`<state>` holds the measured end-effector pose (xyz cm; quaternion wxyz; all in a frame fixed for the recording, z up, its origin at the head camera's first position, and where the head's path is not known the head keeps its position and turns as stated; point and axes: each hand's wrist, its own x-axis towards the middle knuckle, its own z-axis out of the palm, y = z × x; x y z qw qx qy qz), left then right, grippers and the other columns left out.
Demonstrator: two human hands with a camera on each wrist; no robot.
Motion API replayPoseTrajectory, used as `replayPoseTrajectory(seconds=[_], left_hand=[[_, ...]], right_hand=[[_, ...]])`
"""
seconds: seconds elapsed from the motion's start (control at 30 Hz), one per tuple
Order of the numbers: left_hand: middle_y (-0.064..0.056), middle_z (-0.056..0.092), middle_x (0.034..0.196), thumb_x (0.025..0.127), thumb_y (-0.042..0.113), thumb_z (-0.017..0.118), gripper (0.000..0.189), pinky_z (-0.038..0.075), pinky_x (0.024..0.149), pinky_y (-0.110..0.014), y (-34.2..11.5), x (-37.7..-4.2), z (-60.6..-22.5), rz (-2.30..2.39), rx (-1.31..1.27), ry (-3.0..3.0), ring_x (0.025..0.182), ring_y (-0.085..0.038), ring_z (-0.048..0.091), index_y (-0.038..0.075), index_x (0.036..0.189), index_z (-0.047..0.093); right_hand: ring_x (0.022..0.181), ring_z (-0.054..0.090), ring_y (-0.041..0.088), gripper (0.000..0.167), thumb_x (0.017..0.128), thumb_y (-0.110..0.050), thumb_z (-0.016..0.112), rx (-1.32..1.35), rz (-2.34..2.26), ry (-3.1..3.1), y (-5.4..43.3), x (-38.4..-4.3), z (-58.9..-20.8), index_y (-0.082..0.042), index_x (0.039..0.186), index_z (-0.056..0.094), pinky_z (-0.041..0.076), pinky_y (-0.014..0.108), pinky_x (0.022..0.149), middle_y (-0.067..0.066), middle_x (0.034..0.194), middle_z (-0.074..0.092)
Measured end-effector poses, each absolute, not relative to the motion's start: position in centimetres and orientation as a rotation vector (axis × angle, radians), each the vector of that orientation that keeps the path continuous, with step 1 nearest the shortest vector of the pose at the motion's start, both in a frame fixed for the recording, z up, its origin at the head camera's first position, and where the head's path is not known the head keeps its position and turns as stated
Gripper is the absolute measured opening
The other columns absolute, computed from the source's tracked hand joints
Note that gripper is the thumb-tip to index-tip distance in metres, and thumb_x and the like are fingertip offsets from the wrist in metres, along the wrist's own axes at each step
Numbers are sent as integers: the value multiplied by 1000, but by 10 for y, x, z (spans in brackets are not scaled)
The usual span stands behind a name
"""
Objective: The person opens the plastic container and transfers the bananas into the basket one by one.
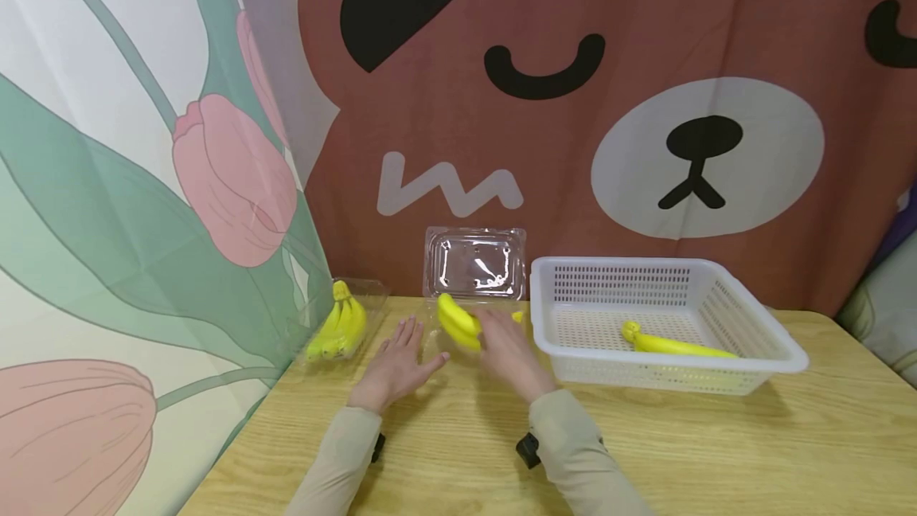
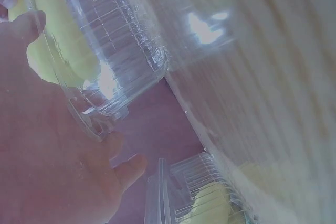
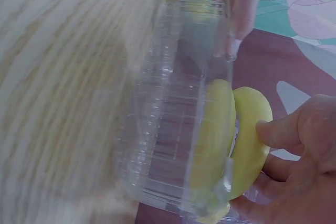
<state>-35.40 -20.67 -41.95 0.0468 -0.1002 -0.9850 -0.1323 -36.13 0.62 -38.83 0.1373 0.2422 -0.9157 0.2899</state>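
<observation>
My right hand (image 1: 509, 353) grips a bunch of yellow bananas (image 1: 457, 323) at a clear plastic box (image 3: 157, 124). In the right wrist view, the thumb presses one banana at the rim, and another shows behind the box's clear wall. The box's hinged lid (image 1: 475, 265) stands raised at the back. My left hand (image 1: 392, 369) lies beside the box's left side, fingers straight and spread, holding nothing. Left of that hand, a second clear box (image 1: 376, 291) contains another bunch of yellow bananas (image 1: 340, 329).
A white perforated basket (image 1: 543, 341) stands to the right, with a yellow banana bunch (image 1: 680, 346) inside. All stand on a wooden table (image 1: 458, 460). A printed curtain (image 1: 544, 166) hangs directly behind, and a tulip-patterned cloth (image 1: 143, 261) borders the left.
</observation>
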Motion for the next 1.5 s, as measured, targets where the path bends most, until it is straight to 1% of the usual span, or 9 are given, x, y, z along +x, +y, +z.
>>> replayPoseTrajectory(seconds=[0.07,0.17,0.33,0.43,0.5,0.7,1.07,1.23,1.5], left_hand=[[-15,9,162,93,74,33,96,14,118,-53,-207,-355,-420,-401,-306,-3004,149,-31,5,4,157,18],[-15,10,162,94,72,35,94,14,117,-53,-206,-355,-420,-403,-307,-2999,149,-32,7,3,156,19],[-17,12,162,96,67,39,90,15,117,-55,-206,-354,-419,-425,-311,-2991,148,-34,9,2,156,22],[-17,12,162,97,64,41,88,15,117,-55,-206,-354,-420,-437,-310,-2992,148,-34,9,2,156,22],[-16,11,162,96,66,40,89,14,117,-54,-206,-354,-420,-430,-306,-2995,149,-33,8,3,156,21],[-14,8,162,93,75,33,96,14,118,-53,-205,-352,-419,-420,-305,-3007,149,-31,6,4,157,19],[-15,9,162,97,63,41,87,15,117,-54,-206,-353,-420,-452,-301,-3001,149,-32,6,4,157,20],[-15,9,162,97,64,41,87,16,117,-54,-206,-353,-422,-445,-297,-3003,149,-32,8,4,156,20],[-16,11,162,96,67,39,89,16,117,-55,-205,-353,-422,-449,-293,-2989,149,-32,9,3,156,21]], right_hand=[[110,55,28,56,86,3,69,701,852,-2640,7,-360,-386,-8,139,54,46,48,98,10,118,61],[112,54,28,58,86,2,70,700,864,-2631,8,-359,-382,-8,140,52,45,49,100,10,119,61],[125,49,28,59,87,4,66,699,859,-2628,9,-354,-375,-11,142,50,37,49,109,10,134,56],[128,48,28,58,88,5,65,714,834,-2614,9,-352,-372,-10,142,51,35,48,111,9,136,56],[126,49,28,56,87,5,65,722,817,-2603,9,-351,-370,-9,140,52,37,48,109,10,135,57],[110,55,27,55,87,6,66,733,785,-2561,11,-346,-360,-7,139,53,45,44,99,10,124,62],[96,54,24,51,87,7,65,767,766,-2425,19,-336,-339,-6,135,55,46,38,89,8,111,63],[97,54,23,52,86,8,66,745,780,-2422,23,-334,-337,-7,136,55,46,39,91,6,110,63],[100,54,23,53,87,7,66,708,805,-2439,32,-333,-334,-6,136,54,46,41,94,7,115,63]])
